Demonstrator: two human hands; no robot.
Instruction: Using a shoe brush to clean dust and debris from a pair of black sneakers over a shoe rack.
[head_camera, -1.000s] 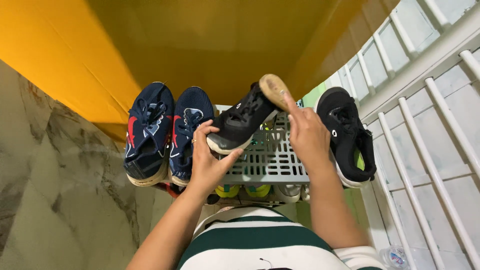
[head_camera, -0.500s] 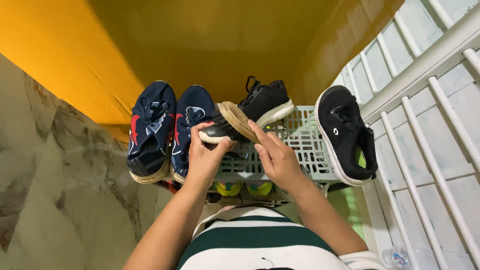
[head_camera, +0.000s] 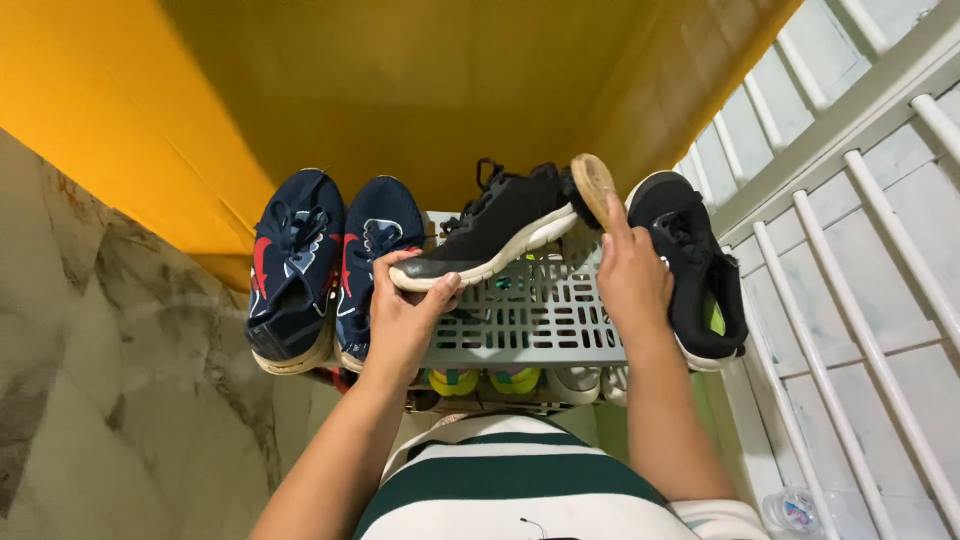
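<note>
We held a black sneaker (head_camera: 500, 232) with a white sole above the pale green slotted rack (head_camera: 540, 325), its toe pointing to our left and its heel to the right. Our left hand (head_camera: 400, 320) gripped the toe end, fingers curled over the upper and thumb pressed under the sole edge. Our right hand (head_camera: 632, 282) was at the heel end, fingers closed around the handle of a tan brush (head_camera: 594, 188) whose oval head stood just beside the heel; whether the bristles touched the shoe we could not tell.

A second black sneaker (head_camera: 695, 262) lay on the rack's right end, just beside our right hand, its sole edge white and a bit of green lining showing at the opening. At the rack's left end sat a pair of navy sneakers (head_camera: 330, 265) with red side marks, side by side and touching. Under the rack, yellow-green shoe toes (head_camera: 487, 380) peeked out. An orange wall (head_camera: 300, 90) rose behind, and a white railing (head_camera: 850, 200) ran along the right. At the bottom right corner lay a clear bottle (head_camera: 795, 510) with a small blue and red label.
</note>
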